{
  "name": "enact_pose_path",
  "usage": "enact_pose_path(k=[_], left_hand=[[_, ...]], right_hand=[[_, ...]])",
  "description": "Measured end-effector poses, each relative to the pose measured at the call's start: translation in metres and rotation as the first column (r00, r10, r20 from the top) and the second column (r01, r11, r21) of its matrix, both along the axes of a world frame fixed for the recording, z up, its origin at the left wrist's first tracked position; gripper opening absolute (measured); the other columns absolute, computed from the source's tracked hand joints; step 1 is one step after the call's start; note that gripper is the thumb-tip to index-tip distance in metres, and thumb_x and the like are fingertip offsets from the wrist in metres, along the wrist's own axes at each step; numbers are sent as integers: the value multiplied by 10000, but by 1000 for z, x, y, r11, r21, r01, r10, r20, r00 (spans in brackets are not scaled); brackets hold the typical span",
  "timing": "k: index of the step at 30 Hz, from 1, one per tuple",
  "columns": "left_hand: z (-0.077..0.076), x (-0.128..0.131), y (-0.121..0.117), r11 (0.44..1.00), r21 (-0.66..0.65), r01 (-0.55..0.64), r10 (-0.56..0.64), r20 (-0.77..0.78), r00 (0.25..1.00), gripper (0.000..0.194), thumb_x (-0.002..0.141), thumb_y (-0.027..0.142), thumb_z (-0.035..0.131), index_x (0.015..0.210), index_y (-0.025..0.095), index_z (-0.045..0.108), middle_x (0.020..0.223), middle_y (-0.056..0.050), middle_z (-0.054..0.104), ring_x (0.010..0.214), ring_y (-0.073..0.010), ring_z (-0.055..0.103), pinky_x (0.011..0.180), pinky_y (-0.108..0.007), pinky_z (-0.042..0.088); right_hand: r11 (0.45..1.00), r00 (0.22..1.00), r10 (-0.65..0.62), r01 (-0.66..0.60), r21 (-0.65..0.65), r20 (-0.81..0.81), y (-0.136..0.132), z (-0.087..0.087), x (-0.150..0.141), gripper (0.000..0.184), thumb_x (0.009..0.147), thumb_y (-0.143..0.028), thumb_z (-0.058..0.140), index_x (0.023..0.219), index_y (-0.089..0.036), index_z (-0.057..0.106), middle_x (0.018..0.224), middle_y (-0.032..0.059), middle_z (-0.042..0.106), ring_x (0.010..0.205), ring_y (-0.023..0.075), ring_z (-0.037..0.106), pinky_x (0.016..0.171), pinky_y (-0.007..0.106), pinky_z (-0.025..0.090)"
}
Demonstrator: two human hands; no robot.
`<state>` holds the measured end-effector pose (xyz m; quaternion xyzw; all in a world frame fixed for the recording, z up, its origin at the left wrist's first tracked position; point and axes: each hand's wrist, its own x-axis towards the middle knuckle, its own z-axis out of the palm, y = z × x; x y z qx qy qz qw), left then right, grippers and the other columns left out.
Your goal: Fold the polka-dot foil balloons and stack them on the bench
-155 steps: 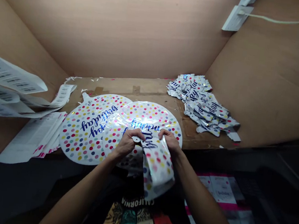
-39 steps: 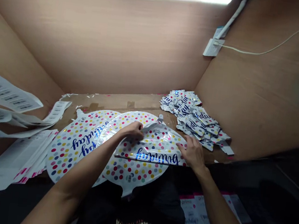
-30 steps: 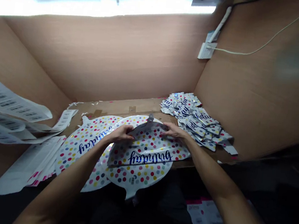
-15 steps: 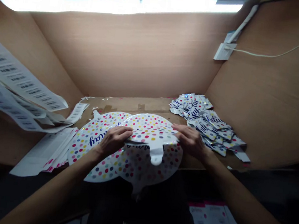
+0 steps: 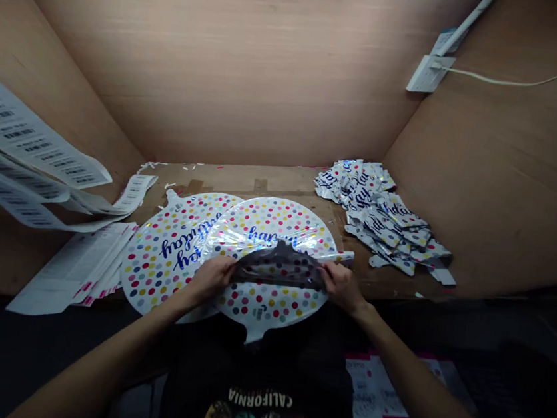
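My left hand (image 5: 214, 277) and my right hand (image 5: 343, 285) pinch the two ends of a foil balloon (image 5: 279, 267), flat and partly folded. Its section between my hands looks dark and shiny, bowed up in the middle. Beneath it lies a round white foil balloon (image 5: 290, 214) with coloured dots and blue lettering, its tail pointing towards me. Another dotted balloon (image 5: 150, 275), printed with "birthday", lies partly under that one on the left. To the right of my hands is a heap of folded balloons (image 5: 387, 225).
Strips of barcode labels (image 5: 35, 141) hang at the left, above a fanned stack of printed sheets (image 5: 70, 272). Wooden panels (image 5: 225, 62) enclose the cardboard-covered worktop (image 5: 226, 177). A power socket (image 5: 427, 75) is on the right panel. White-and-pink packages (image 5: 382, 395) lie below at the right.
The dotted folded flap with its white tail has turned over, and a dark, shiny section now shows between my hands. The view has tilted downward.
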<state>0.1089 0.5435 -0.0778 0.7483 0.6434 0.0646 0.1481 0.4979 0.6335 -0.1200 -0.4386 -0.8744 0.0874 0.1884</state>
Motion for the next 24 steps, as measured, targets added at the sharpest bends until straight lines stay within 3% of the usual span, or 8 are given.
enact_pose_path(k=[4, 9, 13, 15, 18, 20, 22, 24], left_hand=[[26, 12, 43, 950, -276, -144, 83, -221, 972, 288, 917, 432, 579, 806, 194, 697, 919, -165, 748, 835, -314, 705, 740, -385, 506], [37, 63, 94, 977, -190, -97, 82, -87, 993, 425, 787, 524, 743, 1047, 193, 687, 1081, -172, 744, 1002, -334, 683, 791, -366, 507], [36, 96, 113, 885, -465, 39, 27, 135, 990, 320, 620, 366, 848, 836, 180, 702, 811, -83, 734, 781, -272, 691, 646, -303, 478], [36, 99, 105, 872, -481, 92, 46, 267, 963, 220, 678, 342, 791, 792, 177, 701, 759, -47, 717, 729, -236, 684, 619, -282, 471], [34, 99, 73, 867, -469, 167, 231, 677, 698, 264, 777, 395, 751, 899, 164, 717, 832, -35, 739, 737, -205, 690, 652, -273, 515], [32, 102, 48, 883, -452, 124, 369, 834, 411, 362, 777, 418, 804, 1008, 153, 718, 930, -55, 763, 784, -208, 710, 720, -299, 563], [29, 109, 27, 887, -457, 62, 437, 876, 205, 466, 756, 402, 860, 1116, 148, 709, 1033, -90, 772, 860, -228, 734, 800, -341, 593], [26, 116, 13, 879, -476, 37, 471, 878, 86, 522, 752, 388, 876, 1178, 144, 697, 1071, -114, 769, 901, -247, 744, 832, -370, 603]], right_hand=[[977, 949, -194, 209, -33, 249, 8, 5, -20, 370, 1081, -465, 443, 1034, -188, 684, 831, 100, 753, 736, 236, 709, 651, 293, 393], [985, 957, -150, 166, -42, 247, 9, 3, -20, 349, 1073, -470, 481, 1002, -200, 691, 856, 75, 759, 786, 235, 721, 674, 293, 390], [971, 973, -227, 230, 61, -49, -6, 1, -6, 330, 1049, -464, 532, 1023, -174, 685, 934, 113, 749, 857, 255, 698, 802, 343, 466], [915, 880, -320, 383, 125, -352, -23, 0, -3, 350, 1015, -499, 582, 1048, -161, 663, 1006, 147, 726, 950, 278, 675, 899, 396, 489], [849, 539, -461, 498, -174, -705, -53, 0, -17, 406, 943, -557, 670, 1070, -175, 620, 1013, 138, 706, 928, 267, 671, 858, 409, 537], [811, 362, -584, 220, -543, -726, -65, 3, -35, 519, 884, -586, 733, 1183, -189, 582, 1030, 123, 725, 878, 257, 698, 755, 380, 562], [638, 333, -666, -207, -741, -667, -67, 11, -53, 636, 840, -589, 780, 1289, -201, 550, 1056, 115, 750, 855, 259, 723, 707, 368, 574], [459, 364, -675, -473, -752, -641, -61, 20, -63, 612, 815, -557, 816, 1258, -193, 603, 1022, 103, 768, 822, 252, 732, 718, 371, 585]])
